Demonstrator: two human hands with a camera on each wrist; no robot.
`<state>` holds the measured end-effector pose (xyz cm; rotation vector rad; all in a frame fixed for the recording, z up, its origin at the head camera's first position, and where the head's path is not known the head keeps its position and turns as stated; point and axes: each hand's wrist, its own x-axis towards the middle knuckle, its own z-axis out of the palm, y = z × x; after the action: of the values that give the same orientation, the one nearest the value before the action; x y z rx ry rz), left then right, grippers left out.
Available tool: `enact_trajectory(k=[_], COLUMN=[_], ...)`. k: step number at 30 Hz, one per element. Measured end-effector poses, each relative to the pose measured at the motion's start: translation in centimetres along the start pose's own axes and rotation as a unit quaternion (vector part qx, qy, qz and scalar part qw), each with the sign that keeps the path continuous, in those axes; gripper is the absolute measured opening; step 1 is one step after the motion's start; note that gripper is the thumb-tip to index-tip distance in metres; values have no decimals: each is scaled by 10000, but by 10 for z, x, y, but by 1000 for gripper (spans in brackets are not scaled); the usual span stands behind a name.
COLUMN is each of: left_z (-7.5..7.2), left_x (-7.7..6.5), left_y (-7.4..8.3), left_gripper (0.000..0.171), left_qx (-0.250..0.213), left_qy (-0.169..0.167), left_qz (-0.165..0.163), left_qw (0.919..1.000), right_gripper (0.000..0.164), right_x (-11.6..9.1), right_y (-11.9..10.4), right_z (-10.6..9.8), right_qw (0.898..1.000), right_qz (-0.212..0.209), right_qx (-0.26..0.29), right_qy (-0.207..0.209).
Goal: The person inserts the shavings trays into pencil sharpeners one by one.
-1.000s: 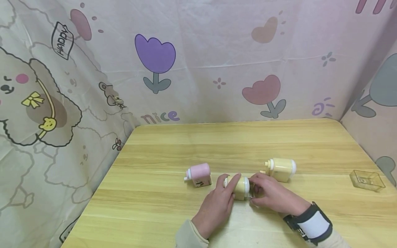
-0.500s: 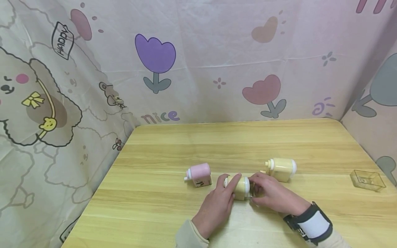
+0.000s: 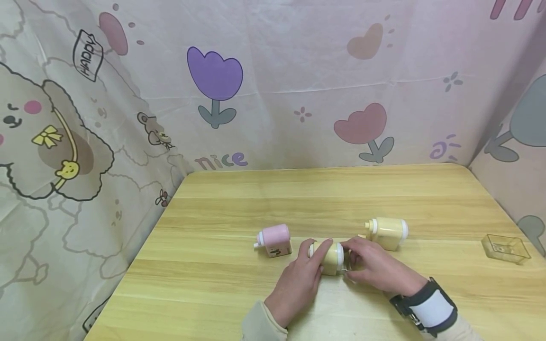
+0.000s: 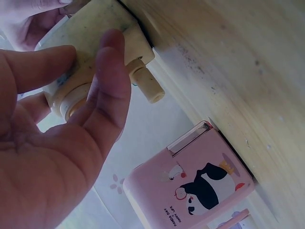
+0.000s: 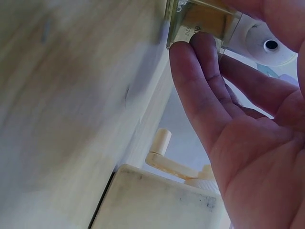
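Gripped the pale yellow sharpener [image 3: 333, 260] with the left hand [image 3: 295, 280], with thumb and fingers curled round the body, near the crank end. In the left wrist view, found the crank knob [image 4: 148, 87] sticking out just beside these fingers. Pinched the clear tray [image 5: 209, 24] with the right hand [image 3: 377, 266], between the thumb and the bent fingers, at the white end of the same sharpener. Could not tell with certainty, because of the covering fingers, the depth of the tray inside the body. In the right wrist view, saw 1 small round hole [image 5: 270, 45] in this white end.

Wore a dark strap with a white panel [image 3: 432, 308] on the right wrist, and a beige sleeve [image 3: 263, 326] on the left arm.

Just beyond the right hand, saw a 2nd yellow sharpener [image 3: 389, 232], with the crank turned to the left. On the other side, near the left hand but apart from it, saw 1 pink sharpener [image 3: 277, 240] with a printed panda [image 4: 212, 186]. Far to the right on the wooden table [image 3: 213, 208], noticed 1 clear yellowish box [image 3: 505, 248]. Behind everything, saw a light cloth [image 3: 281, 47] with printed flowers.
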<state>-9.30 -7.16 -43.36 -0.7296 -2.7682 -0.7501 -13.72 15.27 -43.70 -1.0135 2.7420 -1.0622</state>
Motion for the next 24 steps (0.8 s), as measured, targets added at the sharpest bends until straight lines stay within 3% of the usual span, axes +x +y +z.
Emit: enact_trajectory(k=[24], left_z=[0], left_x=[1], left_y=[2], left_gripper=[61], left_qx=[101], left_qy=[-6], left_qz=[-106], left_qw=[9999], right_gripper=[54], right_x=[1], right_y=[1], right_z=[5], right_qw=[9998], right_qz=[-25], right_qx=[-53], right_qy=[185])
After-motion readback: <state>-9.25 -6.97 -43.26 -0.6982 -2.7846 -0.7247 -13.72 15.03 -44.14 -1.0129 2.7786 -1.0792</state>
